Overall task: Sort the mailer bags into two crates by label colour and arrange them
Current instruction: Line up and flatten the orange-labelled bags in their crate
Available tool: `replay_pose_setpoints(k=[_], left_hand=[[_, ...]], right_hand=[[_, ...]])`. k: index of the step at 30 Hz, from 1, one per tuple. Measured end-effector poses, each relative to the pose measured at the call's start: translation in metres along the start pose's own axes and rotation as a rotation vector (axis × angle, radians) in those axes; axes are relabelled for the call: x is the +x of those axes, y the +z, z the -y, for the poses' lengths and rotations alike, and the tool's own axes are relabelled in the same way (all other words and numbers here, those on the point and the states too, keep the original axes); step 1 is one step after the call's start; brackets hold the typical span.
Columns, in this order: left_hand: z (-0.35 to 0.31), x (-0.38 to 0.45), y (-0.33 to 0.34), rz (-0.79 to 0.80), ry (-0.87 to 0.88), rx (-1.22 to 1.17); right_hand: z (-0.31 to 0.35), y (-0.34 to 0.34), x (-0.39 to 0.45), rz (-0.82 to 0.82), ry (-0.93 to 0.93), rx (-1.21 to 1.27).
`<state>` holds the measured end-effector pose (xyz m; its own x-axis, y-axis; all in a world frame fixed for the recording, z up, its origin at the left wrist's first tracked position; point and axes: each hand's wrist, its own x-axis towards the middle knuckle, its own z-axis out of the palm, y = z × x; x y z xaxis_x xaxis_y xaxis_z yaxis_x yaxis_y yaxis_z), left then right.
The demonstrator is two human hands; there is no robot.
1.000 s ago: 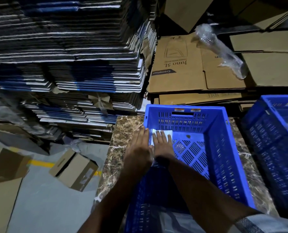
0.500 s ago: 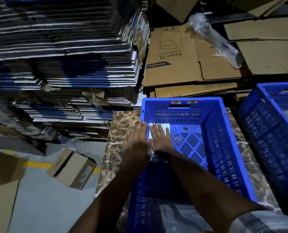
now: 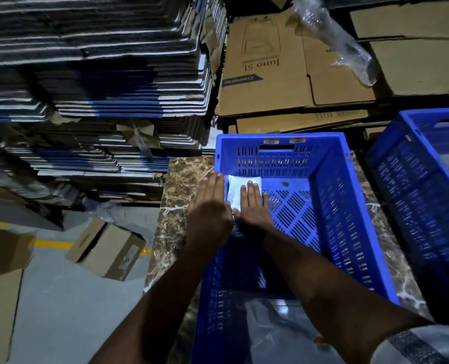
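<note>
While lying flat in the far left corner of the slotted blue plastic crate, the white mailer bag is being pressed by the right hand, fingers straight and together. Left hand is resting flat at the crate's left wall, fingers straight. Behind, a flattened brown cardboard carton is showing "Crompton" and "Juno 5L" upside down.

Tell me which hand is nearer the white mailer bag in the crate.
Right. The right hand lies flat on the white mailer bag in the blue crate; the left hand is at the crate's left wall, beside the bag.
</note>
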<state>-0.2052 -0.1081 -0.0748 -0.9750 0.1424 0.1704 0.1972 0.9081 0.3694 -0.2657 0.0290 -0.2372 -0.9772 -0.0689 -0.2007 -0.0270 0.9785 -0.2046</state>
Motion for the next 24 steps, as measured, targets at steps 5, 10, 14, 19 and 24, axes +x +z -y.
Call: replay_pose_setpoints(k=[5, 10, 14, 19, 24], left_hand=[[0.003, -0.007, 0.0, -0.031, 0.047, 0.006], [-0.008, -0.002, -0.015, 0.1, -0.075, 0.036], [-0.008, -0.005, -0.018, 0.062, -0.025, 0.084], [-0.002, -0.001, -0.008, 0.023, 0.078, 0.149], [-0.001, 0.003, -0.004, 0.121, 0.104, 0.153]], right_hand=[[0.003, -0.023, -0.009, 0.085, -0.02, 0.025], [-0.009, -0.074, -0.037, 0.06, -0.081, 0.115], [-0.029, -0.119, -0.087, -0.001, -0.142, 0.24], [-0.052, -0.161, -0.184, 0.167, -0.231, 0.414], [-0.049, -0.186, -0.254, 0.411, -0.26, 0.607]])
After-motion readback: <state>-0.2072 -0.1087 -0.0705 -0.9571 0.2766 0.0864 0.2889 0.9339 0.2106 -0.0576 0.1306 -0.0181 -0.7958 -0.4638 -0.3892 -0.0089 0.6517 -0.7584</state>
